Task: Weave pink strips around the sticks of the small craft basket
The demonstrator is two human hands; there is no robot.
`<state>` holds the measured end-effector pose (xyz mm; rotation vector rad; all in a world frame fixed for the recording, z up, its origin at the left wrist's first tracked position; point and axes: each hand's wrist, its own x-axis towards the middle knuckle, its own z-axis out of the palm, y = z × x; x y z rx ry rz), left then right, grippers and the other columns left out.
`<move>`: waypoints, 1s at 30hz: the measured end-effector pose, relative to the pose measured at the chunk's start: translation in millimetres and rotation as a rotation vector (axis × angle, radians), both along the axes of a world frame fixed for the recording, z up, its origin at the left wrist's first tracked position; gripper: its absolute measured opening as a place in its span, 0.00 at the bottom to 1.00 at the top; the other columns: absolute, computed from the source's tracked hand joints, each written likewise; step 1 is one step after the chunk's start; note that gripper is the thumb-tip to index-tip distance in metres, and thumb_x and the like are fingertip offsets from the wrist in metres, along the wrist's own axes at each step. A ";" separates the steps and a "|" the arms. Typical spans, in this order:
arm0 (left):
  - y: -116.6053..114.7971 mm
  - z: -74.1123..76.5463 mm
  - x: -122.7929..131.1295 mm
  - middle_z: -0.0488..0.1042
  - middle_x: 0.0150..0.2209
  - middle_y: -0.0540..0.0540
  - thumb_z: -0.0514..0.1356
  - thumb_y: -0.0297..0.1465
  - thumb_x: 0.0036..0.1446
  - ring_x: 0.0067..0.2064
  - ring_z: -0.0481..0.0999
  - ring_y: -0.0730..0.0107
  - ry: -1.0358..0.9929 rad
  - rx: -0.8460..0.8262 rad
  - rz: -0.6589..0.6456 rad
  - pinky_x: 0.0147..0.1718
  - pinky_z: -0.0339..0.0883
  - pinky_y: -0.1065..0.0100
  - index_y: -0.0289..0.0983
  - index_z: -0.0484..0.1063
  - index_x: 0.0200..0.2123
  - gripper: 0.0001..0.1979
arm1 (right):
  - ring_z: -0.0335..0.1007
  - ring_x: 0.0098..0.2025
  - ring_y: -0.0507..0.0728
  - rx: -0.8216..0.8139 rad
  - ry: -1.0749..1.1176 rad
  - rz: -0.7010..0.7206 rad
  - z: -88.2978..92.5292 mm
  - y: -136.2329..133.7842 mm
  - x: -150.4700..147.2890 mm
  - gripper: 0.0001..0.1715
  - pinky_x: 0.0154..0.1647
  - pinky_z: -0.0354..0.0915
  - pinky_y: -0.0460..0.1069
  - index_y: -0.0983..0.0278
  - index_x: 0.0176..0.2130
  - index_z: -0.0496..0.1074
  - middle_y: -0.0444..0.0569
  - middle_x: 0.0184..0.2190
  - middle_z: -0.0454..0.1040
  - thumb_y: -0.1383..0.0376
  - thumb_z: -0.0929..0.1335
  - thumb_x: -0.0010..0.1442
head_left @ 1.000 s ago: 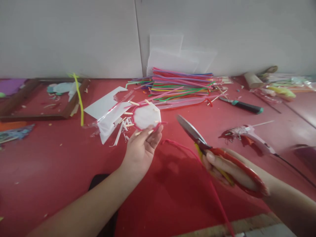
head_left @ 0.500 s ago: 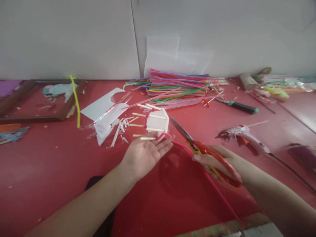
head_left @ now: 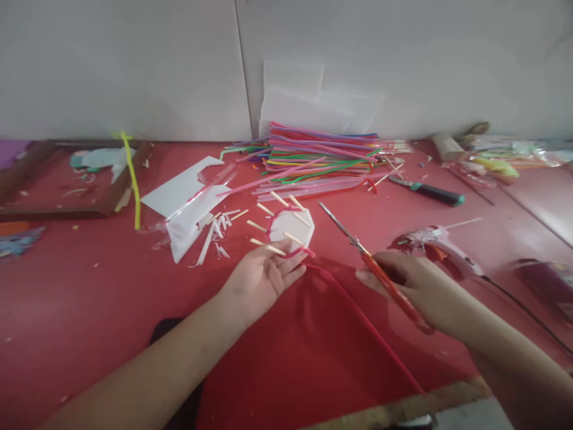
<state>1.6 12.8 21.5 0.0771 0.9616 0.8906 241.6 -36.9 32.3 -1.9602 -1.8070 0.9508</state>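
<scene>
My left hand [head_left: 264,278] holds a flat white many-sided base [head_left: 280,226] by its near edge. Several short pale sticks [head_left: 295,239] stand up around its border, with a pink fuzzy pipe cleaner [head_left: 308,252] wound along them and its short end by my fingertips. In my right hand [head_left: 409,286] is a pair of scissors [head_left: 344,232] with red handles, its blades together and pointing up and left, apart from the base. Between my hands a long pinkish-red pipe cleaner [head_left: 358,310] lies slanting across the red table towards its front edge.
Behind the base lies a heap of coloured pipe cleaners [head_left: 322,149]. White paper [head_left: 174,188] and scraps [head_left: 218,230] are at left, near a brown frame [head_left: 102,206]. On the right are a utility knife [head_left: 436,194] and a corded glue gun [head_left: 452,251].
The base has tilted in my left hand, showing more of its face. My right hand has turned the scissors, which now show edge-on and sit slightly farther from the base.
</scene>
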 end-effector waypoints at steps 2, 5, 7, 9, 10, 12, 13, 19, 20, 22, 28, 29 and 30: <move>-0.6 1.0 1.6 0.80 0.38 0.37 0.56 0.20 0.56 0.49 0.80 0.53 0.024 0.012 0.004 0.54 0.68 0.52 0.34 0.72 0.23 0.11 | 0.61 0.20 0.52 0.075 -0.339 0.073 -0.6 3.8 1.5 0.21 0.22 0.49 0.48 0.61 0.23 0.65 0.42 0.17 0.65 0.50 0.68 0.58; -1.8 1.0 2.5 0.78 0.29 0.44 0.57 0.19 0.55 0.40 0.81 0.58 0.064 0.023 0.011 0.52 0.70 0.53 0.34 0.72 0.21 0.12 | 0.68 0.26 0.57 0.183 -0.527 0.094 -5.1 5.0 -1.5 0.15 0.25 0.54 0.49 0.62 0.29 0.68 0.46 0.23 0.72 0.53 0.66 0.60; -2.8 0.1 2.4 0.77 0.27 0.46 0.59 0.18 0.53 0.36 0.81 0.62 0.085 0.028 0.011 0.50 0.72 0.54 0.33 0.72 0.20 0.12 | 0.72 0.30 0.59 0.323 -0.520 0.116 -4.4 2.4 -7.3 0.12 0.28 0.58 0.50 0.62 0.34 0.70 0.49 0.29 0.75 0.56 0.66 0.61; -3.9 -1.3 2.0 0.77 0.27 0.47 0.61 0.18 0.52 0.36 0.81 0.63 0.066 0.064 -0.004 0.48 0.73 0.57 0.33 0.73 0.20 0.11 | 0.74 0.34 0.59 0.492 -0.424 0.148 1.1 -1.5 -16.3 0.08 0.31 0.62 0.51 0.62 0.38 0.71 0.51 0.33 0.77 0.60 0.65 0.63; -4.5 -2.1 1.8 0.78 0.28 0.47 0.61 0.18 0.51 0.36 0.81 0.64 0.049 0.090 -0.019 0.48 0.73 0.58 0.33 0.74 0.20 0.10 | 0.74 0.35 0.58 0.572 -0.346 0.179 4.6 -3.4 -21.9 0.07 0.34 0.64 0.51 0.61 0.39 0.71 0.51 0.34 0.77 0.62 0.65 0.64; -5.5 -4.0 1.0 0.78 0.29 0.46 0.62 0.19 0.51 0.37 0.81 0.65 0.032 0.139 -0.049 0.46 0.74 0.60 0.33 0.75 0.22 0.08 | 0.75 0.36 0.56 0.664 -0.173 0.287 10.5 -5.7 -33.9 0.05 0.38 0.67 0.50 0.60 0.41 0.70 0.49 0.35 0.78 0.64 0.65 0.64; -5.9 -4.9 0.5 0.79 0.29 0.46 0.63 0.19 0.51 0.36 0.80 0.66 0.036 0.151 -0.063 0.44 0.74 0.61 0.32 0.76 0.23 0.07 | 0.75 0.37 0.56 0.692 -0.117 0.334 11.7 -5.9 -39.8 0.05 0.39 0.68 0.49 0.59 0.42 0.70 0.49 0.36 0.78 0.64 0.66 0.64; -6.2 -8.4 -1.6 0.79 0.28 0.46 0.67 0.21 0.47 0.34 0.80 0.66 0.060 0.161 -0.073 0.40 0.75 0.63 0.32 0.74 0.20 0.08 | 0.76 0.35 0.52 0.759 -0.058 0.364 -1.7 4.7 -58.9 0.04 0.39 0.70 0.46 0.60 0.39 0.73 0.47 0.34 0.79 0.68 0.67 0.64; -5.9 -8.2 -1.5 0.79 0.28 0.46 0.67 0.21 0.47 0.34 0.80 0.66 0.059 0.160 -0.074 0.40 0.75 0.63 0.32 0.75 0.20 0.07 | 0.76 0.34 0.52 0.753 -0.048 0.356 -3.9 6.8 -59.4 0.05 0.39 0.70 0.45 0.60 0.39 0.73 0.46 0.34 0.79 0.69 0.67 0.64; -5.0 -7.2 -1.1 0.79 0.27 0.47 0.66 0.21 0.48 0.33 0.80 0.67 0.064 0.152 -0.074 0.40 0.75 0.63 0.32 0.75 0.21 0.06 | 0.77 0.35 0.52 0.755 -0.033 0.357 -6.1 9.8 -59.5 0.06 0.39 0.70 0.45 0.60 0.40 0.74 0.46 0.35 0.80 0.69 0.67 0.64; -4.9 -6.0 -2.1 0.80 0.26 0.46 0.67 0.19 0.48 0.31 0.80 0.67 0.068 0.150 -0.090 0.40 0.75 0.61 0.31 0.77 0.23 0.05 | 0.77 0.38 0.53 0.759 -0.040 0.383 -4.0 14.2 -58.2 0.08 0.42 0.71 0.48 0.61 0.40 0.74 0.47 0.37 0.80 0.69 0.65 0.65; -5.5 -6.0 -2.4 0.80 0.26 0.46 0.68 0.19 0.47 0.30 0.80 0.67 0.066 0.162 -0.095 0.39 0.75 0.61 0.31 0.78 0.24 0.04 | 0.77 0.38 0.54 0.744 -0.039 0.382 -3.6 14.9 -57.9 0.09 0.42 0.70 0.48 0.61 0.40 0.74 0.48 0.37 0.80 0.69 0.64 0.66; -6.1 -6.0 -2.6 0.81 0.27 0.46 0.69 0.19 0.46 0.31 0.80 0.67 0.063 0.176 -0.099 0.39 0.74 0.62 0.31 0.78 0.25 0.04 | 0.76 0.39 0.54 0.728 -0.041 0.376 -3.4 15.7 -57.5 0.09 0.41 0.70 0.49 0.60 0.40 0.73 0.48 0.37 0.80 0.69 0.63 0.66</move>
